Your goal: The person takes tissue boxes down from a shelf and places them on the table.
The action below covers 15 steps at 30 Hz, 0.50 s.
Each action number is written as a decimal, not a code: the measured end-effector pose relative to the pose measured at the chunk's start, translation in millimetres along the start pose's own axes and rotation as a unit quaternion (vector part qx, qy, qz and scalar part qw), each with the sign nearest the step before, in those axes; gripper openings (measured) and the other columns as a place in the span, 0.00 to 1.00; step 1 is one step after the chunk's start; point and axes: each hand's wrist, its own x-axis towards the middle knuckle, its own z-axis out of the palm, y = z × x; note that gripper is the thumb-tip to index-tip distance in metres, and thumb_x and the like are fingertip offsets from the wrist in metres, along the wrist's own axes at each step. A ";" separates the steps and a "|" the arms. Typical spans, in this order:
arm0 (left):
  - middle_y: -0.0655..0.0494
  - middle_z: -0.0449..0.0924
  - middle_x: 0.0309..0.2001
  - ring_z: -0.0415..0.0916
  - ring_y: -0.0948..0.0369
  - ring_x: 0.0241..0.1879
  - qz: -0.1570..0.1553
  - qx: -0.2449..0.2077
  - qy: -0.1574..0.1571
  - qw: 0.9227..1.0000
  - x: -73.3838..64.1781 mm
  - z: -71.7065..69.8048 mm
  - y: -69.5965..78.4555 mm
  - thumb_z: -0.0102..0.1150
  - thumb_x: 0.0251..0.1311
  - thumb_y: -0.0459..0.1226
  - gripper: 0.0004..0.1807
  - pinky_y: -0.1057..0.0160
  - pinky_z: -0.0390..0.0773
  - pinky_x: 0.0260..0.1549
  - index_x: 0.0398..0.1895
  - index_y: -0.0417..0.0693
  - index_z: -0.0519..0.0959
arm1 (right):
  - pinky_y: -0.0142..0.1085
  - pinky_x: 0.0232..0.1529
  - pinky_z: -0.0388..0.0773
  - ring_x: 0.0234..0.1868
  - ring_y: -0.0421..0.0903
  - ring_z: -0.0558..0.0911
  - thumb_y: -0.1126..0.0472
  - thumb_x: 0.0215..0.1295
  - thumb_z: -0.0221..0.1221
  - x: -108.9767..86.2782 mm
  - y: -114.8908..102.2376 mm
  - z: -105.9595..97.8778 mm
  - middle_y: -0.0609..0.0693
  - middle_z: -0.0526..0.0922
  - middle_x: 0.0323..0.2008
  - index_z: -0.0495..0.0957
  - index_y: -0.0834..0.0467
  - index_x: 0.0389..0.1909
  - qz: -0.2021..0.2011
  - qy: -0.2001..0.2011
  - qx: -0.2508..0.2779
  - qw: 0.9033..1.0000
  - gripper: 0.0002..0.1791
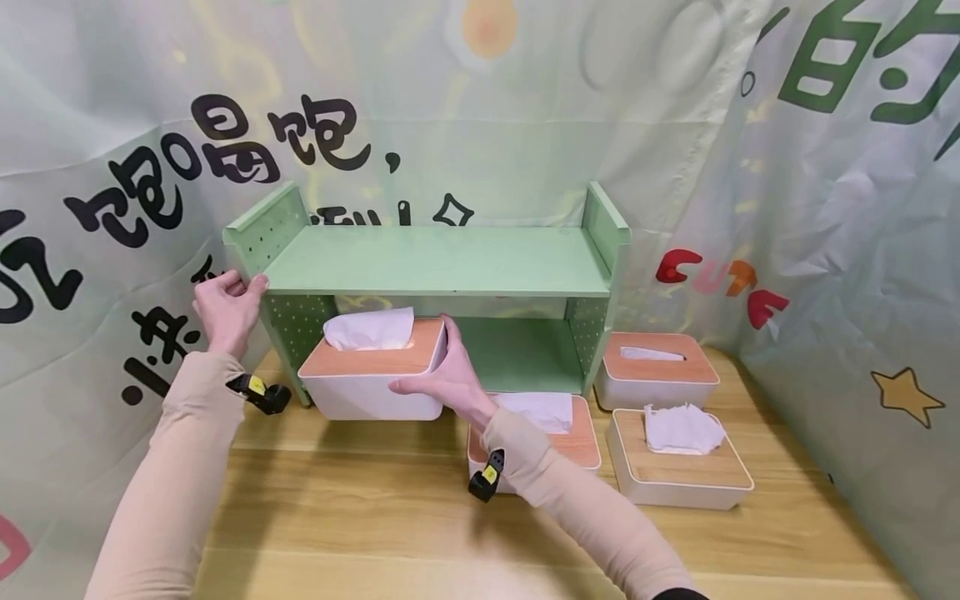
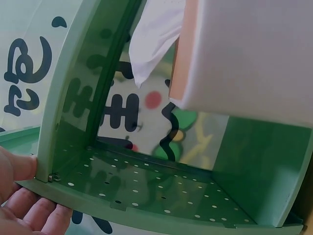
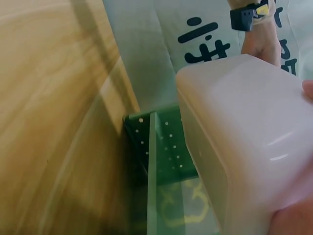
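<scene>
In the head view my right hand [image 1: 447, 375] holds a white tissue box [image 1: 360, 397] with a wood-look lid by its right end. A tissue sticks up from the lid, and the box is in front of the lower level of a green two-tier shelf [image 1: 442, 260]. My left hand [image 1: 228, 310] grips the front edge of the shelf's left side panel. The left wrist view shows the left thumb and fingers [image 2: 36, 210] pinching that perforated panel. In the right wrist view the box's white body [image 3: 244, 112] hides much of the right hand.
Three more tissue boxes stand on the wooden table [image 1: 337, 517]: one in front of the shelf [image 1: 581, 429], partly behind the right forearm, one beside its right panel [image 1: 656, 392], and one nearer [image 1: 678, 493]. A printed curtain [image 1: 525, 158] hangs behind.
</scene>
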 end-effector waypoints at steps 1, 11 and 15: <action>0.44 0.78 0.63 0.71 0.84 0.28 0.000 0.000 0.000 1.000 0.2 0.2 0.2 0.60 0.68 0.44 0.25 0.73 0.82 0.54 0.67 0.50 0.74 | 0.47 0.78 0.61 0.76 0.51 0.62 0.60 0.35 0.81 -2.0 0.0 0.6 0.55 0.57 0.78 0.41 0.50 0.81 0.000 0.002 0.001 1.000 0.74; 0.45 0.77 0.64 0.72 0.83 0.30 -0.008 -0.004 -0.002 1.000 1.4 0.0 1.5 0.60 0.68 0.44 0.27 0.71 0.81 0.58 0.68 0.50 0.73 | 0.45 0.74 0.66 0.66 0.50 0.69 0.59 0.34 0.81 -21.6 1.9 7.6 0.54 0.65 0.71 0.41 0.48 0.80 -0.005 0.004 0.011 1.000 0.74; 0.45 0.78 0.64 0.72 0.83 0.30 -0.010 -0.003 -0.006 1.000 0.3 0.4 1.7 0.60 0.68 0.44 0.27 0.71 0.81 0.57 0.68 0.51 0.72 | 0.46 0.74 0.66 0.67 0.49 0.68 0.58 0.35 0.82 -27.9 5.3 9.0 0.52 0.64 0.72 0.41 0.45 0.80 -0.002 0.005 0.011 1.000 0.74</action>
